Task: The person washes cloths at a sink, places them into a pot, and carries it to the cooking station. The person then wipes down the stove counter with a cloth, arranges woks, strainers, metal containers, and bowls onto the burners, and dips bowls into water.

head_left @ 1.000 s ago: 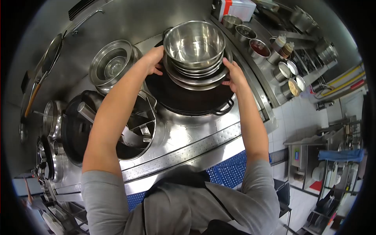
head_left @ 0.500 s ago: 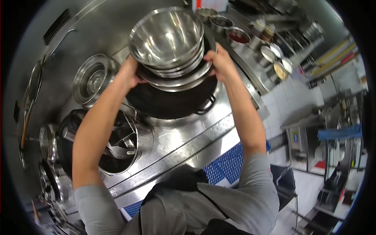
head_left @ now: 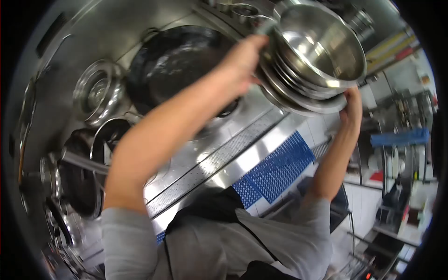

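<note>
I have both hands on a tilted stack of shiny, round stainless-steel bowls (head_left: 324,51), deep ones nested on top and wider rims below. The stack is held up at the far right of the scene, to the right of a large, round black wok (head_left: 163,70). The left hand (head_left: 246,60) is closed around the stack's left side, though blur keeps me from making out each finger. The right hand (head_left: 352,107) grips the near right edge, its fingertips mostly hidden from me by the rim.

Left of the wok I see a nested group of silvery round bowls (head_left: 98,93). Nearer, partly behind the left forearm, stands a round metal pot (head_left: 111,132). A perforated steel strip (head_left: 210,161) runs along the near side of the counter, and beyond its edge lies blue perforated matting (head_left: 282,168) on the floor.
</note>
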A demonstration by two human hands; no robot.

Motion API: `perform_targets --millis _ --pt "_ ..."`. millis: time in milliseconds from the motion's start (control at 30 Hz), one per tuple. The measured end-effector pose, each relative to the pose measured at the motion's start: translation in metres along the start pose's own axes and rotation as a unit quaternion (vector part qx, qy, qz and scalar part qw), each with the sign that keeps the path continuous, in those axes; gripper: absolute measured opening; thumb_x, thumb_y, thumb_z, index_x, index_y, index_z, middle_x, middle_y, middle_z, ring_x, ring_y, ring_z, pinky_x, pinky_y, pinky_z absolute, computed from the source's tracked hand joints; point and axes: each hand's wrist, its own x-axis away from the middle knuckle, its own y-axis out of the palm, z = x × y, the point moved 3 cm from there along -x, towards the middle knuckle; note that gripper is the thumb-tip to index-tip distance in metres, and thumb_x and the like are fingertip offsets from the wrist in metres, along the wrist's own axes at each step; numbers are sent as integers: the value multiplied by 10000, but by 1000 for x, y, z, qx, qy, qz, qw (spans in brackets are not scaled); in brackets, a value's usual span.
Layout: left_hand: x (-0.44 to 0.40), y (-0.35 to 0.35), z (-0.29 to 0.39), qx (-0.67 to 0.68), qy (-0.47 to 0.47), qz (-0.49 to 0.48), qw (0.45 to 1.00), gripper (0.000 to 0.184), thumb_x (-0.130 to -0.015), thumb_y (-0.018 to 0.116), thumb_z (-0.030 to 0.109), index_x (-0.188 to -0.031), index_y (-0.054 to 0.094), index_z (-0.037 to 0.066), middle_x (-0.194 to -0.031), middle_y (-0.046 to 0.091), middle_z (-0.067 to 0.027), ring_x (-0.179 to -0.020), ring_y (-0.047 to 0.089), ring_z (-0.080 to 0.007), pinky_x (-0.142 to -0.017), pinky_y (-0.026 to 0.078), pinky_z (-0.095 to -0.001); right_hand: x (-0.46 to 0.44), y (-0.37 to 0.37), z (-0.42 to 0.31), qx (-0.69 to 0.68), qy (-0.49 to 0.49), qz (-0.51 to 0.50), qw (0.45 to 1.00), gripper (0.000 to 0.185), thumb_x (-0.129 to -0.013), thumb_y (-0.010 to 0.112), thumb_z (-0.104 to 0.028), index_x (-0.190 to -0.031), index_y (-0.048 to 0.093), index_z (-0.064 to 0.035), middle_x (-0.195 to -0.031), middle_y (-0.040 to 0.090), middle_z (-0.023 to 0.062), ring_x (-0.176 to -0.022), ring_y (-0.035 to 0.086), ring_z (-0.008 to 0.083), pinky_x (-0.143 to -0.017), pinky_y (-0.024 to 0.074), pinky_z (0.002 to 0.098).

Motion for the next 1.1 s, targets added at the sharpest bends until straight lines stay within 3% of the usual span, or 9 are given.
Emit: perform_targets --millis 167,400,533,700,833,900,967,1000,1100 --pt "-22 5 -70 61 -114 -22 991 349 -929 475 432 -1029 656 150 -924 695 -21 -889 637 -172 -905 457 -487 22 -44 91 -29 2 75 997 265 -836 575 -75 -1087 631 -12 -889 625 2 -713 491 71 -657 395 222" --pt "-51 -23 -116 68 -137 12 988 426 -959 475 387 -1161 626 44 -1075 681 -115 -975 650 -223 -909 505 -402 18 -85 198 -50 49 26 997 338 -858 542 -68 -1185 607 -9 -1129 655 74 -1074 595 161 -959 440 315" --pt "-66 -36 -132 65 -118 40 990 474 -965 467 378 -1248 584 15 -1177 645 -162 -1064 620 -244 -951 482 -414 13 -74 217 -62 56 45 995 409 -797 518 32 -1200 586 15 -997 653 44 -845 615 115 -765 486 242" --pt "-58 -46 -78 -257 -137 28 956 353 -907 582 286 -1164 636 49 -1108 647 -126 -980 616 -241 -833 514 -441 16 -72 207 29 93 28 995 278 -944 592 -127 -1192 604 -2 -929 645 28 -754 573 67 -611 468 209" --pt "-77 -116 35 -358 39 -7 933 207 -875 615 164 -958 718 5 -867 713 -112 -733 674 -190 -620 552 -290 74 -43 138 267 -154 222 925 227 -973 568 -122 -1118 616 46 -967 631 92 -740 559 115 -643 478 268" --pt "-96 -175 87 -597 243 163 747 277 -818 602 287 -977 754 119 -931 737 -113 -859 710 -268 -812 538 -383 121 -11 105 365 -326 177 854 127 -953 560 -46 -954 627 62 -919 633 134 -736 561 190 -694 475 337" --pt "-103 -220 127 -707 149 245 646 359 -806 542 234 -1054 718 41 -1039 673 -274 -1048 639 -377 -985 468 -447 160 43 111 308 -328 -19 893 52 -875 589 20 -851 631 39 -831 650 135 -738 590 256 -707 471 340" --pt "-127 -278 129 -727 253 272 578 334 -784 562 226 -1026 710 50 -1140 627 -279 -1044 630 -413 -897 491 -508 172 76 113 309 -254 -113 909 63 -885 609 -15 -859 650 24 -865 668 117 -750 612 232 -697 475 313" --pt "-129 -310 147 -773 171 315 523 295 -832 540 191 -1017 697 24 -1067 679 -231 -988 652 -371 -877 505 -452 179 123 172 201 60 -175 962 158 -918 645 -110 -982 685 29 -840 648 74 -705 574 106 -614 433 228"
